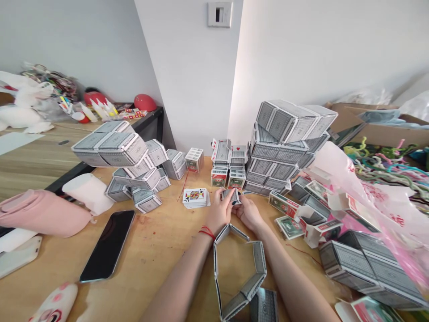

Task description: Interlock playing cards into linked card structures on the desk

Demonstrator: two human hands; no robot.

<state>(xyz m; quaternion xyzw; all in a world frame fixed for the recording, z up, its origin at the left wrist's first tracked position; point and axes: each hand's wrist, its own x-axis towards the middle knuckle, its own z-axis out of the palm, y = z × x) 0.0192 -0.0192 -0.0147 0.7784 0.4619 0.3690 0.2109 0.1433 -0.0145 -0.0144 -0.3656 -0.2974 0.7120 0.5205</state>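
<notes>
Over the middle of the table, my left hand [219, 208] and my right hand [248, 211] are close together, fingers closed around a grey-backed playing card [229, 195]. Whether it is one card or several, I cannot tell. A loose pile of playing cards [195, 198], a jack on top, lies face up left of my hands. Between my forearms stands an open ring of joined grey-backed cards [260, 257], with another grey card piece [264, 306] beside its near end. Just beyond my hands are stacked card boxes [219, 178] with cards around them.
Grey card-block stacks rise at the left [117, 150] and right [276, 150]. A black phone [107, 246] and a pink pouch [43, 212] lie left. Opened card boxes [323, 230], pink plastic [368, 188] and more card blocks [365, 268] crowd the right side.
</notes>
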